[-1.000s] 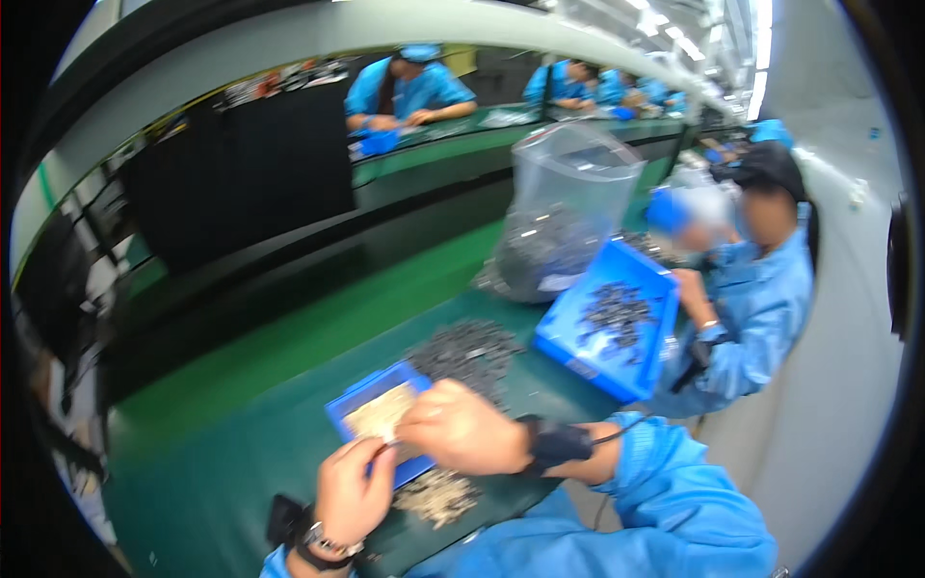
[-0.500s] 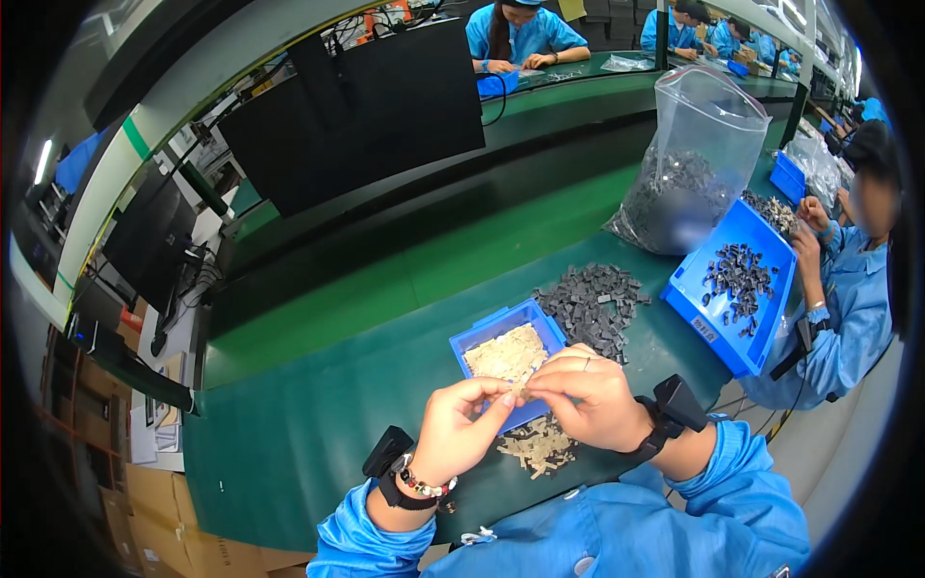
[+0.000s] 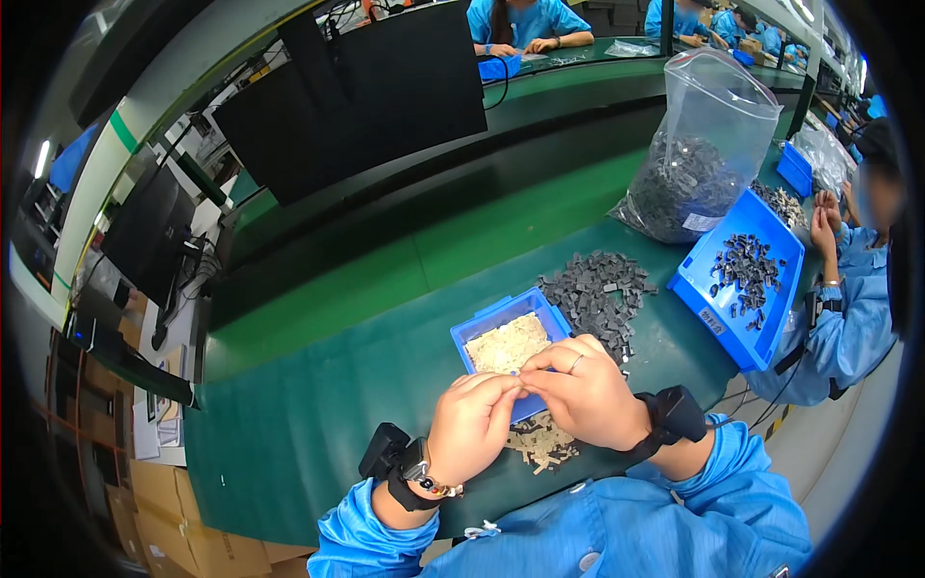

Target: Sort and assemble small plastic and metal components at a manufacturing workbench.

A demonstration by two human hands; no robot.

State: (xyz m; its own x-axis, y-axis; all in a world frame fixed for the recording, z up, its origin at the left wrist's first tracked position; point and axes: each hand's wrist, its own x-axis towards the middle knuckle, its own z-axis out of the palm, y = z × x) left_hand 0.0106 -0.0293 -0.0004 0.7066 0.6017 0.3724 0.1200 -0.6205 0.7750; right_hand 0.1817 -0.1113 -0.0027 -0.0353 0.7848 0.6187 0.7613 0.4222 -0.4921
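Compared with 0.5 s ago, the person's left hand [image 3: 472, 424] has turned so that a dark wristwatch face [image 3: 414, 468] shows, the fingertips of both hands have closed up, and a beige scrap visible between them then can no longer be made out. Each hand's grip is a narrow pinch: thumb and forefinger of the left meet those of the right hand [image 3: 593, 400] around what seems to be 1 tiny piece [image 3: 516, 374], too covered to identify. It sits just above the near edge of a small rectangular blue plastic bin [image 3: 491, 317], where a bed of thin beige pieces [image 3: 506, 344] lies. Beyond the bin, a spread pile of small dark grey block-shaped pieces [image 3: 602, 294] rests on the green-topped table [image 3: 318, 424]; nearer the body is a loose heap of beige strips mixed with dark bits [image 3: 544, 443]. Judging by these, handling is mid-course: many pieces lie in 2 separate beige groups, while the grey pile remains sizeable and a clear plastic zip bag [image 3: 689, 183] is well stocked with dark parts. Which pieces are finished, I cannot tell.
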